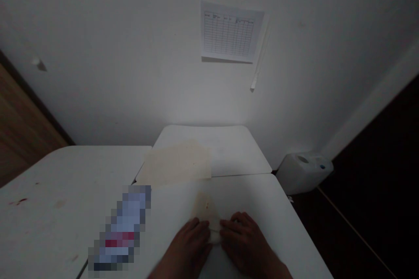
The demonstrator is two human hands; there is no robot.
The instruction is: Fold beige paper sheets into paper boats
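A small folded beige cloth (204, 209) lies on the white table (271, 209) in front of me. My left hand (190, 244) and my right hand (244, 239) rest side by side on its near end, fingers bent down and pressing on the fabric. A larger flat beige cloth (178, 163) lies spread further back, across the gap between two table tops.
A blurred-out oblong object (122, 231) lies left of my hands. A second white table (49, 200) with small red stains stands on the left. A white plastic container (304, 170) sits on the dark floor at right. A printed chart (229, 35) hangs on the wall.
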